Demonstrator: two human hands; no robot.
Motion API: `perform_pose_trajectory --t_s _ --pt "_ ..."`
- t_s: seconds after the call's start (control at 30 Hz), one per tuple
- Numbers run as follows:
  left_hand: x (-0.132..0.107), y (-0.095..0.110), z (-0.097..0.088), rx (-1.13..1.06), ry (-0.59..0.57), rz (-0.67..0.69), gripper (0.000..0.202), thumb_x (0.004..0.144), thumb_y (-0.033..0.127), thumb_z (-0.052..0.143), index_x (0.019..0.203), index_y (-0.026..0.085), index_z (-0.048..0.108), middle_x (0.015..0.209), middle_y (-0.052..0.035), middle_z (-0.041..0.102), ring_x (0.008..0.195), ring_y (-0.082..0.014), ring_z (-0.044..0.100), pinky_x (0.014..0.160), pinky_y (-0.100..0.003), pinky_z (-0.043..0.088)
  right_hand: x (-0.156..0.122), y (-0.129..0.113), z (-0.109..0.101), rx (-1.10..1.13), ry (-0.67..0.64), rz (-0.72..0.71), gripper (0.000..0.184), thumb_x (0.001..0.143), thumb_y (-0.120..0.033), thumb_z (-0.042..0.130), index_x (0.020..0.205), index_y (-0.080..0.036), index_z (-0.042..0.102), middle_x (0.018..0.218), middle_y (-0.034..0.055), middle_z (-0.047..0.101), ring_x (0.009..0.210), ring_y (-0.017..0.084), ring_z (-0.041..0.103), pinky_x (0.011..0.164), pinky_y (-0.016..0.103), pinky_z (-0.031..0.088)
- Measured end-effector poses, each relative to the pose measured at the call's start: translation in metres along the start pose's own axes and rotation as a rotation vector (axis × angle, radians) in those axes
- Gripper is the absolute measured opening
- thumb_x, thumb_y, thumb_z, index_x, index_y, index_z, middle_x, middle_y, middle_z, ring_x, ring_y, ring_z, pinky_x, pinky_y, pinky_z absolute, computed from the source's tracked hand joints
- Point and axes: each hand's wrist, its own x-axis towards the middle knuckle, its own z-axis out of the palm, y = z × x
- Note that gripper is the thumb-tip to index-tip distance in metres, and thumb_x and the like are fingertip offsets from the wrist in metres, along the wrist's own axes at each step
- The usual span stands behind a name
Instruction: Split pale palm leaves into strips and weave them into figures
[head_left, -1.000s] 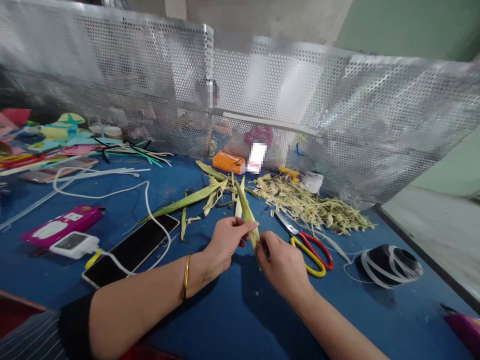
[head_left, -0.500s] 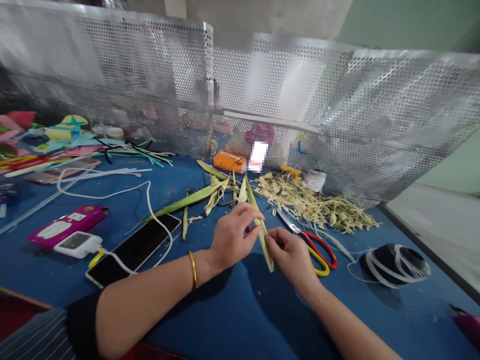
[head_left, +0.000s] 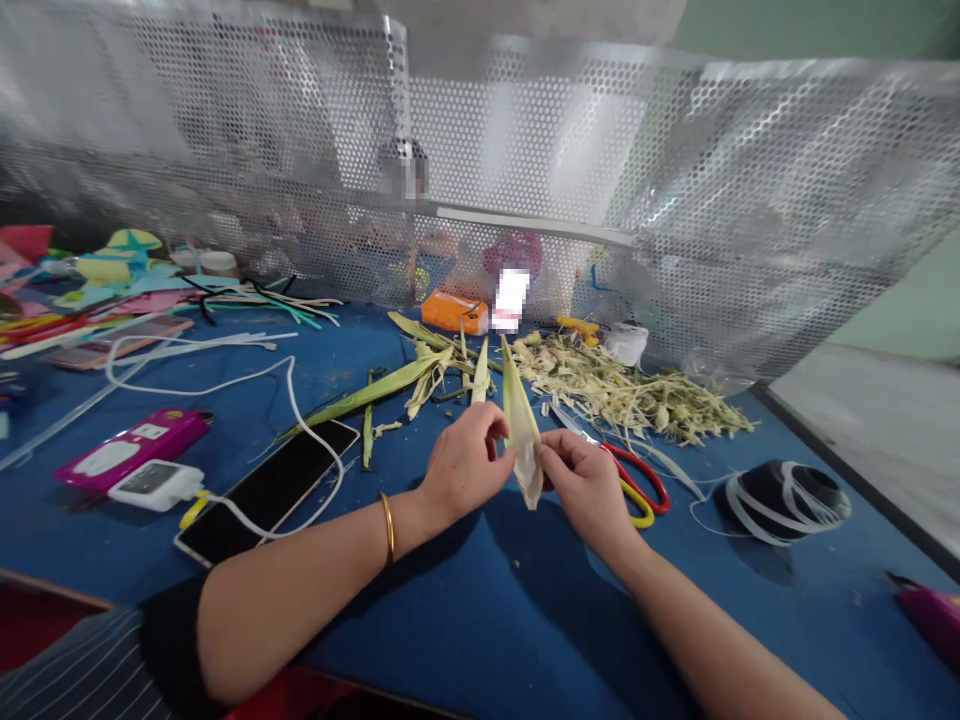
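Fingers (head_left: 496, 428) of both hands are pinched shut on the lower end of a pale green leaf strip (head_left: 519, 425), thumb against forefinger on each side. The left hand (head_left: 466, 462) has its left edge and the right hand (head_left: 589, 482) its right edge. A second ago the strip was a narrow, folded sliver held low between the hands. Half a second ago it slanted with its bottom end poking down toward the blue surface (head_left: 465, 630). Now it stands nearly upright, clear of the surface, and it has been spread open, so its broad pale face shows and its tip points at the perforated metal screen (head_left: 540, 150). To my eye the hands have gone from gripping the strip to pulling its edges apart. The scissors (head_left: 637, 490) lie untouched just beyond the right hand, as before. The heap of trimmings (head_left: 637, 398), the phone (head_left: 262, 492) and the spool of white cord (head_left: 784, 498) have not moved.
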Motion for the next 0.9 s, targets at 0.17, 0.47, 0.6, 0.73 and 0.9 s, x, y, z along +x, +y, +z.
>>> perform_pose_trajectory --t_s 0.17,0.47,0.6,0.73,0.9 --pt "0.000 0.006 0.006 -0.458 -0.257 -0.468 0.022 0.070 0.013 0.060 0.088 0.019 0.049 0.068 0.0028 0.059 0.054 -0.0115 0.059 0.051 -0.024 0.044 0.000 0.003 -0.001 -0.058 0.058 -0.037 0.022 0.086 -0.037 0.055 0.079 -0.018 0.062 0.063 -0.0007 0.060 0.057 0.014 0.054 0.053 0.024 0.044" --pt "0.000 0.008 0.008 -0.658 -0.258 -0.640 0.019 0.074 0.009 0.062 0.088 0.015 0.051 0.062 0.0011 0.063 0.050 -0.0122 0.062 0.047 -0.023 0.046 0.002 0.004 -0.001 -0.122 0.013 -0.064 0.023 0.087 -0.038 0.053 0.080 -0.018 0.061 0.063 -0.0017 0.059 0.055 0.012 0.051 0.051 0.023 0.043" --pt "0.002 0.009 0.009 -0.722 -0.103 -0.629 0.015 0.074 0.006 0.060 0.084 0.015 0.052 0.062 0.0023 0.062 0.048 -0.0103 0.060 0.050 -0.023 0.049 -0.001 0.002 0.005 -0.073 -0.120 0.124 0.024 0.080 -0.041 0.062 0.088 -0.019 0.058 0.070 -0.0018 0.063 0.058 0.013 0.059 0.048 0.022 0.046" --pt "0.003 0.006 0.010 -0.718 -0.037 -0.619 0.010 0.074 0.008 0.061 0.080 0.015 0.057 0.063 0.0015 0.064 0.048 -0.0093 0.058 0.050 -0.022 0.047 -0.001 0.003 0.010 0.027 -0.133 0.215 0.022 0.080 -0.041 0.058 0.083 -0.019 0.055 0.071 -0.0007 0.066 0.055 0.013 0.064 0.045 0.022 0.048" --pt "0.003 0.012 0.003 -0.561 -0.333 -0.661 0.039 0.089 0.043 0.049 0.061 0.016 0.055 0.050 -0.0028 0.061 0.042 -0.0126 0.055 0.042 -0.023 0.037 0.011 0.008 -0.006 -0.132 0.027 0.078 0.022 0.085 -0.036 0.050 0.069 -0.021 0.053 0.053 -0.0036 0.058 0.046 0.014 0.058 0.046 0.024 0.044"
